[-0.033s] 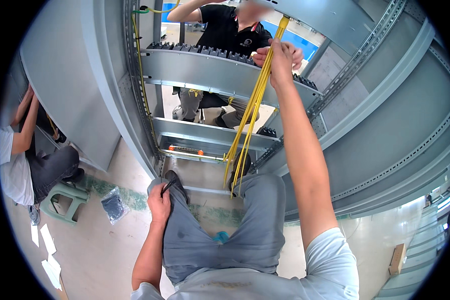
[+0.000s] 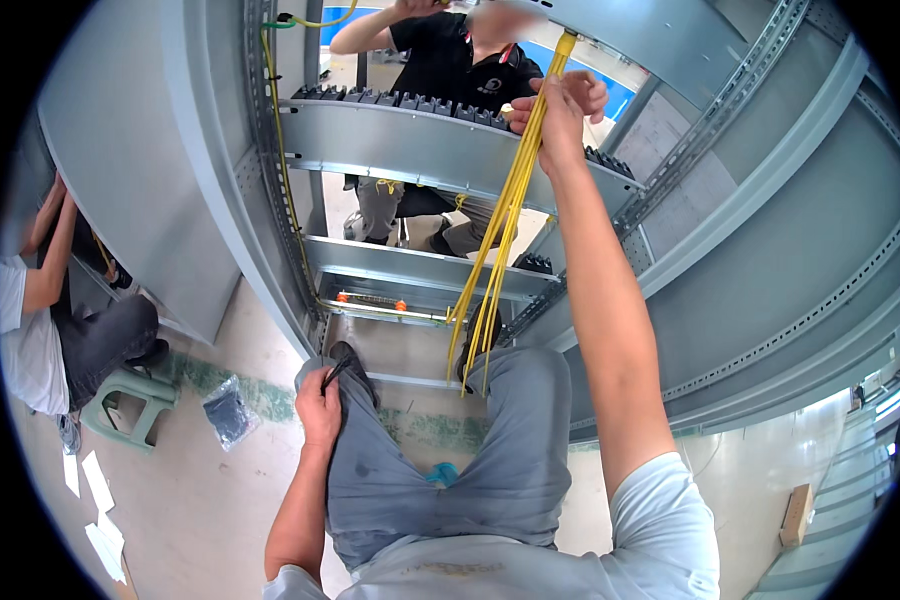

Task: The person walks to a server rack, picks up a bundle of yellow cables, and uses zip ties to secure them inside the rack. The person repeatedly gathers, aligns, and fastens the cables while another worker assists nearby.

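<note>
A bundle of yellow wires (image 2: 515, 190) hangs from the upper metal crossbar, its loose ends fanning out above my knees. Near the top of that bundle, my right hand (image 2: 562, 125) is closed around the wires. My left hand (image 2: 318, 408) rests on my left thigh, closed on thin black strips (image 2: 337, 372) that look like cable ties. Behind the wires, a co-worker's hand (image 2: 585, 95) is close to my right hand; whether it touches the bundle is hidden.
A grey metal cabinet frame (image 2: 390, 140) with a row of black clips surrounds the wires. The co-worker in black (image 2: 450, 60) sits beyond it. At left are another person (image 2: 35, 340), a green stool (image 2: 130, 405) and a plastic bag (image 2: 230, 410). A cardboard box (image 2: 796, 515) lies at right.
The lower ends of the yellow wires have swung slightly right. The co-worker's raised hand has come lower into view, and their other hand has shifted a little. My hands keep their holds.
</note>
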Motion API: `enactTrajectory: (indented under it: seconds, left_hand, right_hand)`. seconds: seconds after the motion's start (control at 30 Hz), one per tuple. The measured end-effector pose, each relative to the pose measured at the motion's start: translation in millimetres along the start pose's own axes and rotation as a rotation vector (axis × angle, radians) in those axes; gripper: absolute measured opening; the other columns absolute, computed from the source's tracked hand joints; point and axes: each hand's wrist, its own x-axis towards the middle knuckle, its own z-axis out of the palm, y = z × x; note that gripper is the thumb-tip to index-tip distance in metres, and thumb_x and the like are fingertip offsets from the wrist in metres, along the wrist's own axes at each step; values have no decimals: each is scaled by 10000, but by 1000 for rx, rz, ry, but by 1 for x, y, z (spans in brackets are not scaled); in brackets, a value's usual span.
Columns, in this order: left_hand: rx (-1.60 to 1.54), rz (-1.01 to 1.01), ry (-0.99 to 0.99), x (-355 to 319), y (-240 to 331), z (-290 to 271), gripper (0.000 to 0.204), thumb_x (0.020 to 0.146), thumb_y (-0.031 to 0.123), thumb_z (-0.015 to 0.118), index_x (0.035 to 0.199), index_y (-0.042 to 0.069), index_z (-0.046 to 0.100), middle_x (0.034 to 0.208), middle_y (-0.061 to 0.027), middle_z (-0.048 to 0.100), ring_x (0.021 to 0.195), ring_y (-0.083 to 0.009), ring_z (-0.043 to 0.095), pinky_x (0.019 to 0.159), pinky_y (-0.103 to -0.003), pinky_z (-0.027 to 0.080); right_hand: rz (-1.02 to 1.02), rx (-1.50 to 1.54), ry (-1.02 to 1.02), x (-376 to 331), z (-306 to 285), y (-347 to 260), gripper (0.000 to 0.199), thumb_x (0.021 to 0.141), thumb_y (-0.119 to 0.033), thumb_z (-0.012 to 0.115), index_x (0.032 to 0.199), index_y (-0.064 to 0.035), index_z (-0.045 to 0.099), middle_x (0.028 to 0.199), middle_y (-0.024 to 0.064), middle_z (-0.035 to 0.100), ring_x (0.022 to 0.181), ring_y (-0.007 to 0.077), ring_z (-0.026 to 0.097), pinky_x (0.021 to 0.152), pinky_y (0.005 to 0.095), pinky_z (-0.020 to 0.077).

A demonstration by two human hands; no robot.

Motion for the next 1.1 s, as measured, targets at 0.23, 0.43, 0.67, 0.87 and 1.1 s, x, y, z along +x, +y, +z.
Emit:
enactTrajectory:
  seconds: [0.23,0.43,0.67,0.87,1.1]
  left_hand:
    - [-49,-16,-81,22,33,9,221,1007,179,638,1032,-39,670,858,-166,644,781,-252,608,735,-349,489]
    - [-352,291,-68,128,169,44,174,969,129,664,1046,-25,685,849,-154,659,735,-214,638,678,-331,484]
    - [-310,527,-43,281,336,74,355,994,329,632,1042,-15,706,766,-197,666,690,-339,663,644,-413,490]
    - [-350,539,-138,284,343,104,414,1019,350,622,1108,-50,686,856,-162,706,802,-231,668,735,-358,517]
    - [-51,681,-263,230,349,89,246,969,195,605,1114,-3,597,835,-256,685,837,-478,661,717,-531,506]
  right_hand:
    - [107,-46,-49,5,0,-4,437,1070,-491,486,1081,-64,578,703,38,589,569,146,573,492,293,458]
    - [137,3,-85,8,-1,-3,415,1059,-476,495,1002,-71,564,675,39,564,549,163,554,495,316,462]
    - [106,174,-184,-9,-11,-5,339,1051,-275,528,1334,-94,572,894,58,644,772,172,661,703,329,569]
    - [54,159,-168,-52,-21,6,397,960,-186,689,1256,53,574,1028,73,686,923,151,669,830,278,515]
    - [-257,-36,-110,-103,-29,12,646,947,-374,729,1401,44,539,1283,146,650,1202,202,606,1032,345,457]
